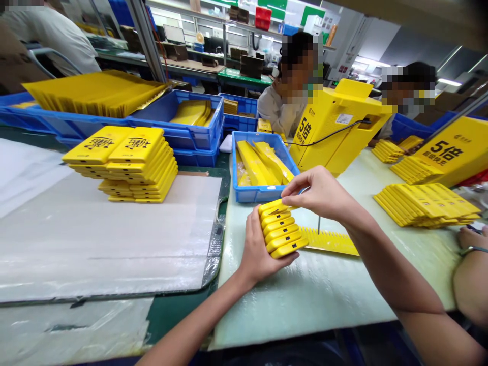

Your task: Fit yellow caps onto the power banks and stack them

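Observation:
My left hand (256,249) is wrapped round a stack of yellow power banks (284,236), tilted above the table with their port ends towards me. At the top of the stack, my right hand (318,195) is closed in a pinch on a thin yellow strip (286,207) against the uppermost power bank. A thin grey rod (319,225) shows below the right palm; whether that hand holds it, I cannot tell. Behind the stack, a yellow comb-edged strip sheet (331,241) lies on the table.
A blue bin (263,194) with yellow pieces stands beyond my hands. Left are stacked power banks (133,165) on a white mat (152,244) and blue crates (198,134). Yellow boxes (324,129) and more stacks (423,203) stand right. Another person's arm (473,274) is at the right edge.

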